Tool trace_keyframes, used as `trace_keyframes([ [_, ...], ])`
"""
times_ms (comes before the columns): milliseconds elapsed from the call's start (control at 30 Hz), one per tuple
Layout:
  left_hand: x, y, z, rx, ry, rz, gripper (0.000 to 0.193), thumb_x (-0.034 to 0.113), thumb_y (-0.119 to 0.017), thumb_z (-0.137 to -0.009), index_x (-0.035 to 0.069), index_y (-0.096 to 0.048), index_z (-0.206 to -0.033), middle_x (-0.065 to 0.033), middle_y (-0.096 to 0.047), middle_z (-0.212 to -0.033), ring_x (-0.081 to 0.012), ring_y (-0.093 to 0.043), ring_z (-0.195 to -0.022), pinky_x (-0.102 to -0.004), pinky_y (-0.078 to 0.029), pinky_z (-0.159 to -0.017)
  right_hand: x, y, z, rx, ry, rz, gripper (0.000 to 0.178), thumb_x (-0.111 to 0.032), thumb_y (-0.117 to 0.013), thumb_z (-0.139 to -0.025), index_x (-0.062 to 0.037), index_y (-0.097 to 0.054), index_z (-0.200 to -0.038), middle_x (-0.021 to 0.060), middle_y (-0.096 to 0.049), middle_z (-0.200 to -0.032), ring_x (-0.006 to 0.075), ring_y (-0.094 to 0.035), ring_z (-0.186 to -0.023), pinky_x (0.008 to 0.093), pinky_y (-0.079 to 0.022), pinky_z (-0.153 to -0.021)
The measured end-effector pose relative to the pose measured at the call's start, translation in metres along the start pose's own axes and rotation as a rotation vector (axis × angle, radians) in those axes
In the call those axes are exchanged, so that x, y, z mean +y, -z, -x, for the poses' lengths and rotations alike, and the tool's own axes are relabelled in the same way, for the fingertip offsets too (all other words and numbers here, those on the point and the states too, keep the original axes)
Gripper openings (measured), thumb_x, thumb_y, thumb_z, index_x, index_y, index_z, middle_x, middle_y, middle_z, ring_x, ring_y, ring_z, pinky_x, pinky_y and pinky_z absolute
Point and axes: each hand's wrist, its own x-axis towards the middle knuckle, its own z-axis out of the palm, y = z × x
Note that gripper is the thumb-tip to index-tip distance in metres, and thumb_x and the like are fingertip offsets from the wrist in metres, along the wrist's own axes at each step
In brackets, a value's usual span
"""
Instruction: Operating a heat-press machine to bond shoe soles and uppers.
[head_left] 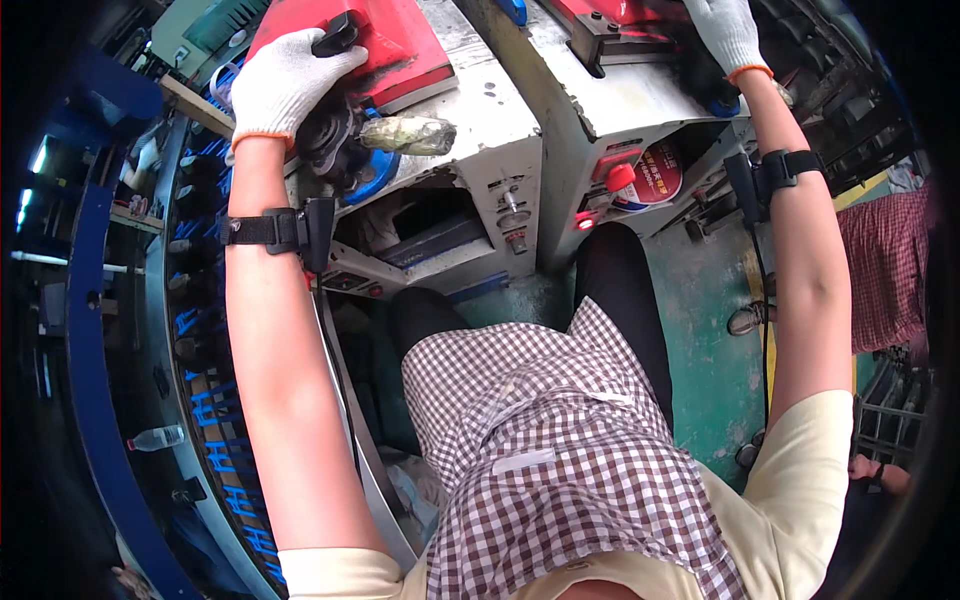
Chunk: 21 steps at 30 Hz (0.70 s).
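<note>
My left hand [283, 84], in a white knit glove with an orange cuff, is up at the upper left against a red machine cover [415, 60]. Its thumb and fingers close round a black handle [340, 34] on that cover. Just below is a dark round fitting with a blue ring [376, 178], and a worn, wrapped grip [408, 135] sticks out beside it. At the top right my right hand [728, 38], gloved alike, reaches over a second machine with a red top [635, 14]. The picture's edge cuts off its fingers, so their hold is hidden.
Two pale machine housings [500, 110] stand before my knees. The right one bears a red button [620, 177] and a lit red switch [585, 222]. Racks with blue hooks [215, 410] line my left. Another person's checked apron [880, 270] shows at right. Straps with cables circle both forearms.
</note>
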Motion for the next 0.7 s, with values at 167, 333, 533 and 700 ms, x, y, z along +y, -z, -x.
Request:
trace_keyframes([
  [167, 0.001, -0.001, 0.004, 0.014, 0.005, -0.052, 0.060, 0.071, -0.069, -0.084, 0.019, -0.080, -0.112, -0.0133, -0.079, -0.096, -0.0327, -0.076, -0.095, -0.0414, -0.056, -0.082, 0.000, 0.000, 0.002, 0.018, 0.066, 0.037, 0.029, -0.028, -0.053, -0.104, -0.0105, -0.074, -0.095, 0.0167, -0.072, -0.094, 0.0399, -0.068, -0.091, 0.0507, -0.052, -0.081],
  [333, 0.032, 0.011, 0.018, 0.113, 0.009, -0.007, 0.049, 0.059, -0.073, -0.082, 0.010, -0.075, -0.083, -0.0155, -0.075, -0.086, -0.0335, -0.073, -0.084, -0.0429, -0.056, -0.076, -0.004, -0.007, -0.002, 0.280, 0.132, -0.035, 0.053, -0.037, -0.049, -0.106, -0.0004, -0.072, -0.075, 0.0238, -0.071, -0.075, 0.0448, -0.065, -0.062, 0.0557, -0.049, -0.059],
  [533, 0.021, 0.008, 0.017, 0.153, 0.009, -0.039, 0.051, 0.062, -0.074, -0.081, 0.011, -0.076, -0.078, -0.0138, -0.075, -0.083, -0.0334, -0.072, -0.082, -0.0428, -0.055, -0.075, -0.008, -0.008, -0.003, 0.251, 0.092, -0.069, 0.054, -0.037, -0.049, -0.106, 0.0026, -0.071, -0.078, 0.0252, -0.071, -0.077, 0.0456, -0.066, -0.065, 0.0549, -0.049, -0.062],
  [700, 0.022, 0.009, 0.019, 0.162, -0.009, 0.003, 0.051, 0.062, -0.074, -0.081, 0.011, -0.076, -0.078, -0.0142, -0.074, -0.083, -0.0339, -0.072, -0.082, -0.0432, -0.055, -0.075, -0.009, -0.005, -0.003, 0.261, 0.111, -0.049, 0.051, -0.034, -0.049, -0.106, 0.0018, -0.072, -0.078, 0.0234, -0.072, -0.077, 0.0435, -0.067, -0.065, 0.0531, -0.050, -0.061],
])
